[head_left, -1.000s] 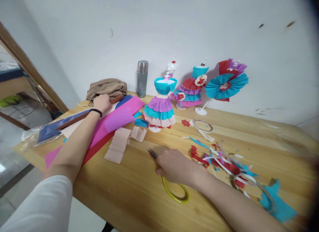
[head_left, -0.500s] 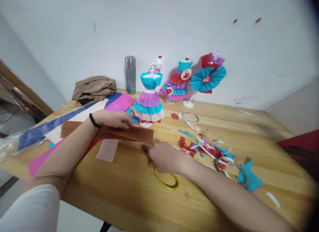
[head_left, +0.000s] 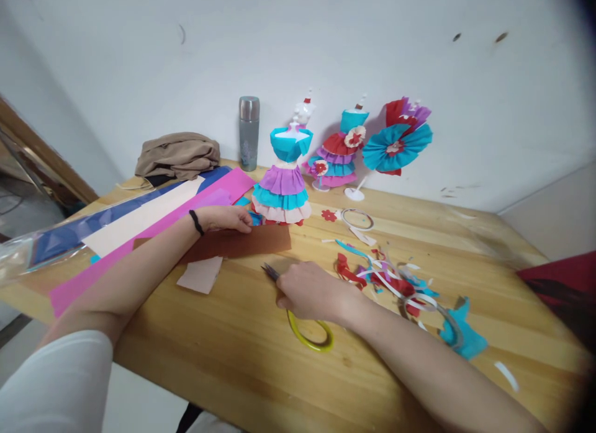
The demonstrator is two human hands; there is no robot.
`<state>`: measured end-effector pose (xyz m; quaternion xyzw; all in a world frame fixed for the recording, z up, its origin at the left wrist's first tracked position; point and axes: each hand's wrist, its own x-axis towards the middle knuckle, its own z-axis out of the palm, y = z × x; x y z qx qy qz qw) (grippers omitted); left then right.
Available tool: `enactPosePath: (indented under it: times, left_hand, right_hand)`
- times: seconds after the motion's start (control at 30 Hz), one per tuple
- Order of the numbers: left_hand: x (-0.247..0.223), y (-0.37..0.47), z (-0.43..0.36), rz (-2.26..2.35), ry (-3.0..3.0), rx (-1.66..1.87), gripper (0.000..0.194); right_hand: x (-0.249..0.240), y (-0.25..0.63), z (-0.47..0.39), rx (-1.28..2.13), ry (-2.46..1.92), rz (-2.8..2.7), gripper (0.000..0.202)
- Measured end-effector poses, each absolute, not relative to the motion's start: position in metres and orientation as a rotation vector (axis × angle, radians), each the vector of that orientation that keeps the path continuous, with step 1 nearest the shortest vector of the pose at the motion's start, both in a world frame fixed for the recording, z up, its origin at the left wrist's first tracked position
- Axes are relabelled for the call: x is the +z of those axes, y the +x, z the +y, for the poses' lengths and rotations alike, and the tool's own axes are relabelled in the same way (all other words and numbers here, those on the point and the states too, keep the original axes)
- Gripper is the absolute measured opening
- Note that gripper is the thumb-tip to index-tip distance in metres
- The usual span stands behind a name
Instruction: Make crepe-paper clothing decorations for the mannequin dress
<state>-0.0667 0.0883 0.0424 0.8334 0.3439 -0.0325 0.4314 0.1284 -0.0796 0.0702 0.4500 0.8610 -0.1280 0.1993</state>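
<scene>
My left hand (head_left: 230, 218) pinches the upper edge of a brown paper strip (head_left: 254, 242), which reaches out past the fingers to the right. Part of the strip runs out of sight behind my left forearm. My right hand (head_left: 310, 290) is wrapped round a pair of scissors with yellow handles (head_left: 306, 343). Their dark blades point up and left, just below the strip and apart from it. A small pale pink paper piece (head_left: 200, 275) lies below the strip. Behind my left hand stands a small dress form (head_left: 282, 182) in ruffled purple, blue and pink paper.
Long pink paper (head_left: 77, 285) and a cream sheet (head_left: 114, 231) lie at the left. Behind them are a brown cloth (head_left: 179, 155) and a grey flask (head_left: 249, 135). More dressed forms (head_left: 342, 144) stand by the wall. Paper scraps (head_left: 349, 270) and a tape roll (head_left: 454, 327) lie at the right.
The brown strip has shifted back from the scissors and now looks flatter. The red paper below my left forearm no longer shows. My right hand keeps its hold on the scissors; the view has shifted slightly.
</scene>
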Motion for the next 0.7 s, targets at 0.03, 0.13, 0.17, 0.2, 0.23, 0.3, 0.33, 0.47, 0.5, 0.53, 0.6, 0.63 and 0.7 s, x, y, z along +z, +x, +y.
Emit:
enactPosePath:
  times: [0.03,0.13,0.17,0.2,0.23,0.3,0.33,0.47,0.5,0.53,0.6,0.63,0.7]
  left_hand:
    - [0.041,-0.067,0.089,0.864,2.070,-0.072,0.016]
    - [0.042,-0.070,0.090,0.882,2.053,-0.050,0.017]
    - [0.043,-0.071,0.090,0.891,2.048,-0.040,0.018]
    - [0.044,-0.072,0.090,0.899,2.043,-0.030,0.019]
    - [0.044,-0.072,0.090,0.907,2.039,-0.023,0.019]
    - [0.045,-0.073,0.090,0.914,2.035,-0.019,0.018]
    - [0.044,-0.073,0.090,0.911,2.036,-0.026,0.018]
    - [0.045,-0.069,0.089,0.847,2.043,-0.099,0.017]
    - [0.047,-0.068,0.089,0.821,2.041,-0.130,0.018]
    - [0.050,-0.067,0.088,0.787,2.041,-0.169,0.018]
    - [0.059,-0.067,0.085,0.696,2.050,-0.253,0.018]
    - [0.065,-0.067,0.082,0.644,2.057,-0.289,0.018]
    - [0.080,-0.070,0.075,0.570,2.056,-0.307,0.018]
  right_hand:
    - [0.070,0.128,-0.080,-0.357,1.255,2.410,0.027]
    - [0.070,0.128,-0.080,-0.354,1.260,2.407,0.027]
    - [0.070,0.128,-0.080,-0.351,1.264,2.402,0.027]
    - [0.071,0.128,-0.080,-0.347,1.266,2.398,0.027]
    - [0.071,0.128,-0.080,-0.344,1.268,2.395,0.027]
    - [0.072,0.128,-0.081,-0.342,1.265,2.395,0.027]
    - [0.072,0.127,-0.081,-0.342,1.265,2.394,0.028]
    - [0.072,0.127,-0.080,-0.357,1.266,2.391,0.028]
    - [0.072,0.128,-0.080,-0.362,1.265,2.391,0.027]
    - [0.072,0.129,-0.079,-0.372,1.259,2.392,0.027]
    - [0.074,0.132,-0.076,-0.407,1.234,2.414,0.027]
    - [0.076,0.135,-0.075,-0.435,1.225,2.443,0.027]
    - [0.082,0.144,-0.072,-0.502,1.270,2.503,0.028]
